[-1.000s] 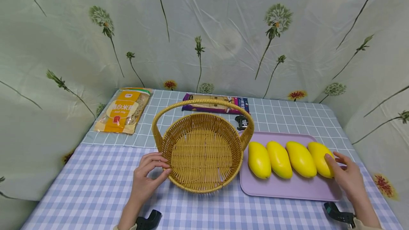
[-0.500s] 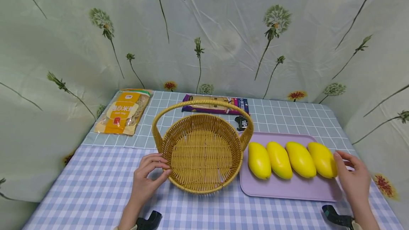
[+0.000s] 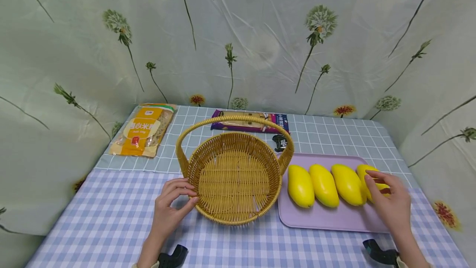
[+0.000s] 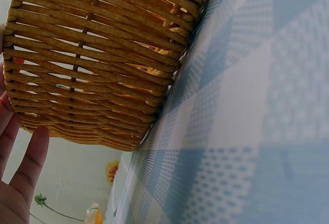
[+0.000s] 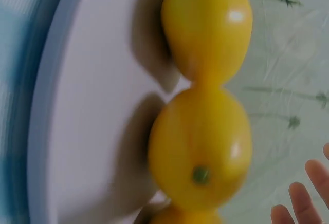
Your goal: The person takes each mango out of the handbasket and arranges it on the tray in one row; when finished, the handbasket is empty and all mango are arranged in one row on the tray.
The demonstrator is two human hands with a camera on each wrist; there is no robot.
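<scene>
A woven wicker basket (image 3: pixel 238 140) with a tall arched handle stands at the middle of the table, nothing inside it. My left hand (image 3: pixel 169 206) holds its left rim between thumb and fingers; in the left wrist view the thumb (image 4: pixel 33 157) lies against the wickerwork. To the right, several yellow mangoes (image 3: pixel 347 184) lie side by side on a lilac tray (image 3: pixel 320 218). Over the rightmost mango hangs my right hand (image 3: pixel 392 204), partly covering it, fingers loosely bent. In the right wrist view its fingertips (image 5: pixel 303 203) show apart from the mangoes (image 5: pixel 200 152).
Behind the basket lies a purple packet (image 3: pixel 249 121) with a small black item (image 3: pixel 280 142) near it. An orange food bag (image 3: pixel 143 131) lies back left. Checked cloth (image 3: pixel 93 214) covers the table front; a flowered curtain (image 3: pixel 267 24) hangs around the back and sides.
My right hand has drawn back from the rightmost mango, then swung left over it. The mangoes look unmoved. My left hand and the basket stay in place.
</scene>
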